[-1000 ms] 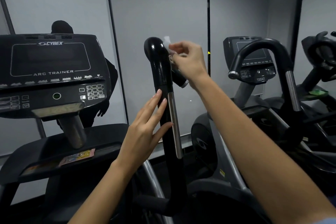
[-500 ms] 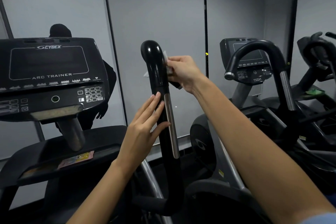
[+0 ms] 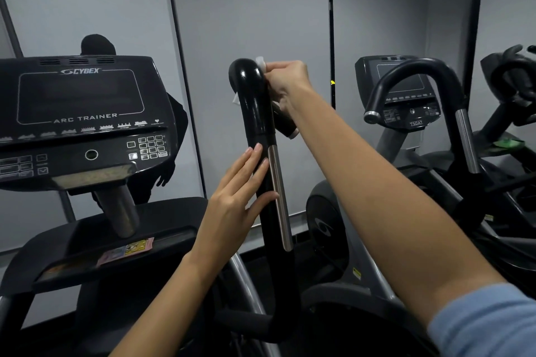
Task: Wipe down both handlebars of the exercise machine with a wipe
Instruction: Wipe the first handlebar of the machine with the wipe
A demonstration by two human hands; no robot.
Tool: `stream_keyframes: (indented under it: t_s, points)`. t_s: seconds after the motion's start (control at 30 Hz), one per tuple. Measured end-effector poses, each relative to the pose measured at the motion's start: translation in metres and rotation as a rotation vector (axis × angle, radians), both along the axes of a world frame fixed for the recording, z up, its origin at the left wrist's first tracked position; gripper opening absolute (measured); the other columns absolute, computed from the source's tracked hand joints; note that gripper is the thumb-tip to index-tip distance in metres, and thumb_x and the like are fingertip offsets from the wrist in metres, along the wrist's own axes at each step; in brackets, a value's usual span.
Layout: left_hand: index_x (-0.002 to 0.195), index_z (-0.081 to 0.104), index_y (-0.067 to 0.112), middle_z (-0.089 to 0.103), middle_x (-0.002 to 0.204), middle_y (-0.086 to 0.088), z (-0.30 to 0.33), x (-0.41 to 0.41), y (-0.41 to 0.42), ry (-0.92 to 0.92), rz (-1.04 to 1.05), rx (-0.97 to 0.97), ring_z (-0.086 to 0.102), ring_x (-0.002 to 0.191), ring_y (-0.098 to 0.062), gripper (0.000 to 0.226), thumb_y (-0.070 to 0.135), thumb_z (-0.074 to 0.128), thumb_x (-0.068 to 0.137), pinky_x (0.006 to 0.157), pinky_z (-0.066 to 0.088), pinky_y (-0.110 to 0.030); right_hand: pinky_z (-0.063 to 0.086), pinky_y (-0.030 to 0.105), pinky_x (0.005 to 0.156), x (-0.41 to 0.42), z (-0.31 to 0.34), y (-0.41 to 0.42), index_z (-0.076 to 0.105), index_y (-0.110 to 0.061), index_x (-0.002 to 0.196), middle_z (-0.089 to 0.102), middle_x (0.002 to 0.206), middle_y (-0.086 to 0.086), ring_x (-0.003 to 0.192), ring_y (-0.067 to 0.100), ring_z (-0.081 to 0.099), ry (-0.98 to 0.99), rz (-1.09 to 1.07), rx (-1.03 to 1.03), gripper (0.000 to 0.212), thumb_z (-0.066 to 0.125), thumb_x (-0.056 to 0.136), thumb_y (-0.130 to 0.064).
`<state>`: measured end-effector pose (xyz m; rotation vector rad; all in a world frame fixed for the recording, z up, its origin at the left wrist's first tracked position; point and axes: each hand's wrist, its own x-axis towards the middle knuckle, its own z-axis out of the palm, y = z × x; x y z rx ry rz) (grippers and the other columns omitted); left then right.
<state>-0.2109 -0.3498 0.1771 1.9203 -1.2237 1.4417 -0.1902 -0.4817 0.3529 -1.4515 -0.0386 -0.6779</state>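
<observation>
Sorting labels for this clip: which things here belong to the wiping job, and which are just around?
In the job:
wipe, gripped by the right hand
handlebar
left hand, fingers flat on the bar

Just around:
console
sticker
next machine's handlebar
green cloth

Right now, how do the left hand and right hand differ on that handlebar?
The left hand lies with straight fingers flat against the handlebar mid-shaft, beside the metal strip; the right hand is curled at the curved top. The right hand pinches a white wipe against the bar; the left hand holds nothing. The left sits lower, the right higher. Both touch the same black handlebar.
</observation>
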Motion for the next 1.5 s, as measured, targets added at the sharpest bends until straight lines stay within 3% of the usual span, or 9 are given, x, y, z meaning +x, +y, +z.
stream_keyframes:
  t_s: [0.27,0.47,0.67,0.77,0.87,0.97,1.1,1.4,1.5]
  points:
    - [0.132,0.045,0.002,0.038,0.143,-0.008,0.000,0.003,0.000,-0.020,-0.005,0.000,0.032,0.137,-0.020,0.052,0.032,0.052,0.090,0.113,0.028,-0.031,0.058,0.034,0.074,-0.001,-0.002,-0.010,0.071,-0.007,0.084,0.070,0.082,0.011,0.066,0.020,0.065,-0.119,-0.085,-0.151,0.006,0.071,0.079,-0.012]
    - [0.131,0.045,0.002,0.038,0.142,-0.009,0.001,0.006,0.001,-0.064,0.035,0.020,0.032,0.136,-0.020,0.052,0.035,0.050,0.092,0.114,0.025,-0.028,0.055,0.025,0.075,0.010,0.013,0.001,0.075,-0.013,0.088,0.072,0.088,0.005,0.077,0.013,0.066,-0.321,-0.402,-0.548,0.009,0.067,0.084,-0.012]
    - [0.133,0.044,0.003,0.036,0.144,-0.009,0.002,0.010,0.005,-0.096,0.067,0.057,0.032,0.136,-0.022,0.048,0.031,0.048,0.094,0.114,0.027,-0.031,0.042,0.017,0.050,0.007,0.022,-0.017,0.075,-0.009,0.091,0.068,0.074,0.002,0.051,0.003,0.053,-0.258,-0.205,-0.624,0.010,0.070,0.082,-0.010]
    - [0.134,0.041,0.002,0.032,0.146,-0.012,0.001,0.009,0.003,-0.109,0.092,0.040,0.030,0.137,-0.023,0.050,0.032,0.047,0.095,0.115,0.024,-0.030,0.048,0.011,0.063,-0.005,0.007,-0.020,0.075,-0.011,0.094,0.071,0.085,0.000,0.070,0.004,0.062,-0.388,-0.325,-0.758,0.023,0.060,0.083,0.002]
    - [0.140,0.029,0.001,0.019,0.151,-0.014,0.008,0.007,0.001,-0.054,0.105,0.009,0.020,0.141,-0.024,0.059,0.039,0.041,0.096,0.117,0.017,-0.029,0.055,0.026,0.081,-0.005,0.000,-0.014,0.075,-0.013,0.091,0.073,0.093,0.004,0.087,0.014,0.068,-0.522,-0.386,-0.836,0.023,0.059,0.082,0.001]
    - [0.142,0.025,0.000,0.015,0.152,-0.016,0.021,0.005,-0.002,-0.041,0.132,0.029,0.013,0.143,-0.022,0.063,0.042,0.036,0.097,0.118,0.012,-0.028,0.055,0.029,0.080,0.004,0.011,-0.012,0.076,-0.014,0.087,0.073,0.091,0.004,0.086,0.014,0.068,-0.511,-0.365,-0.872,0.024,0.058,0.080,0.000]
    - [0.143,0.024,0.000,0.016,0.153,-0.014,0.032,0.001,-0.008,0.044,0.113,0.011,0.011,0.142,-0.018,0.063,0.042,0.034,0.097,0.117,0.009,-0.023,0.043,0.013,0.071,0.007,0.037,-0.003,0.075,-0.012,0.092,0.070,0.096,0.004,0.087,0.012,0.062,-0.382,-0.371,-1.057,0.022,0.057,0.085,0.000]
    - [0.139,0.035,0.001,0.026,0.148,-0.008,0.029,0.009,-0.013,0.006,0.046,-0.111,0.022,0.140,-0.017,0.050,0.027,0.042,0.097,0.116,0.017,-0.024,0.049,0.013,0.069,-0.002,0.027,-0.016,0.074,-0.011,0.091,0.065,0.091,0.002,0.078,0.011,0.060,-0.459,-0.278,-0.993,0.025,0.055,0.086,0.005]
    - [0.136,0.040,0.000,0.032,0.146,-0.010,0.031,0.012,-0.013,-0.023,0.042,-0.118,0.028,0.138,-0.019,0.046,0.024,0.044,0.097,0.115,0.022,-0.025,0.041,0.001,0.059,0.010,0.037,-0.012,0.075,-0.010,0.087,0.065,0.086,0.001,0.077,0.010,0.060,-0.452,-0.297,-0.996,0.026,0.056,0.083,0.006]
